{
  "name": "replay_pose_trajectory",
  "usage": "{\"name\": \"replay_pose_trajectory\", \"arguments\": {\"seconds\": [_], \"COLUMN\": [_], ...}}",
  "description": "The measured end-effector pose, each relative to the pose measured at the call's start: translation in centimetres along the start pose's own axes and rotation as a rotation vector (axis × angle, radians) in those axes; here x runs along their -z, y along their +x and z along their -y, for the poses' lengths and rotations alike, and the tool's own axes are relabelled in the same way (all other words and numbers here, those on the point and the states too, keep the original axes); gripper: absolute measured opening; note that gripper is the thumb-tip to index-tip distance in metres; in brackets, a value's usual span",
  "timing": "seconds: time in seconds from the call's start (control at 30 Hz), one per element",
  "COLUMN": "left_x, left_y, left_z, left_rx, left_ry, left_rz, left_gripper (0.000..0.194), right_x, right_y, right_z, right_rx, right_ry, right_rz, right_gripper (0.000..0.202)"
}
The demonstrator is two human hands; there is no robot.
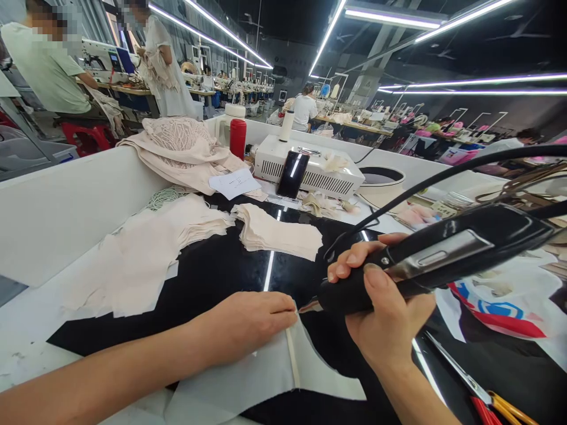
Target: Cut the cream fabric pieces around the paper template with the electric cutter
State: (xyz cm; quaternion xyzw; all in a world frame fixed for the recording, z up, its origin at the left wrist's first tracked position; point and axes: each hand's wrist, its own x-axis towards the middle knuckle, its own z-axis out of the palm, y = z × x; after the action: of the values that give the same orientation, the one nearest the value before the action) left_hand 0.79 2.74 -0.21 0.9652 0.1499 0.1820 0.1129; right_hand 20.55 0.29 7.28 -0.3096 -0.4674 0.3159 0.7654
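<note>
My left hand (252,324) is closed at the upper edge of a pale fabric piece (230,383), its fingertips pinching the cloth. A narrow cream strip (293,360) runs down that piece from my fingertips. In my right hand (390,330) is a thick black corded handheld tool (438,254) with a silver panel. Its pointed metal tip (310,306) meets or nearly meets the fabric beside my left fingertips; exact contact cannot be made out. Beyond my hands lie a stack of cream fabric pieces (279,233) and a larger spread stack (133,254) on the left.
A phone (292,175) leans against a white vented box (319,171). Orange-handled scissors (469,378) lie at lower right. A lace garment (181,144), a red bottle (238,139) and a round container (381,177) stand behind. The tool's cable (420,183) arcs overhead. Other people work beyond the low wall.
</note>
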Motion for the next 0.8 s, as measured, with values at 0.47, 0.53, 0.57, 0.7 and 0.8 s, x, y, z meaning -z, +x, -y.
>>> {"name": "replay_pose_trajectory", "arguments": {"seconds": [0.47, 0.53, 0.57, 0.7, 0.8], "left_x": [0.8, 0.8, 0.8, 0.8, 0.7], "left_y": [0.1, 0.1, 0.1, 0.1, 0.1], "left_z": [-0.2, -0.2, -0.2, 0.0, 0.2], "left_rx": [-0.004, 0.000, 0.002, -0.001, -0.037], "left_ry": [0.044, 0.039, 0.034, 0.016, 0.038], "left_rz": [0.004, 0.008, 0.011, -0.001, -0.032], "left_gripper": [0.028, 0.027, 0.026, 0.026, 0.024], "right_x": [0.1, 0.1, 0.1, 0.0, 0.0], "right_y": [-0.8, -0.9, -1.0, -1.0, -0.9], "right_z": [0.8, 0.7, 0.7, 0.8, 1.2], "right_rx": [0.016, 0.016, 0.015, -0.003, 0.009], "right_ry": [0.024, 0.016, 0.007, -0.021, 0.000], "right_rz": [0.003, 0.006, 0.004, -0.001, -0.018], "right_gripper": [0.035, 0.034, 0.033, 0.031, 0.033]}}
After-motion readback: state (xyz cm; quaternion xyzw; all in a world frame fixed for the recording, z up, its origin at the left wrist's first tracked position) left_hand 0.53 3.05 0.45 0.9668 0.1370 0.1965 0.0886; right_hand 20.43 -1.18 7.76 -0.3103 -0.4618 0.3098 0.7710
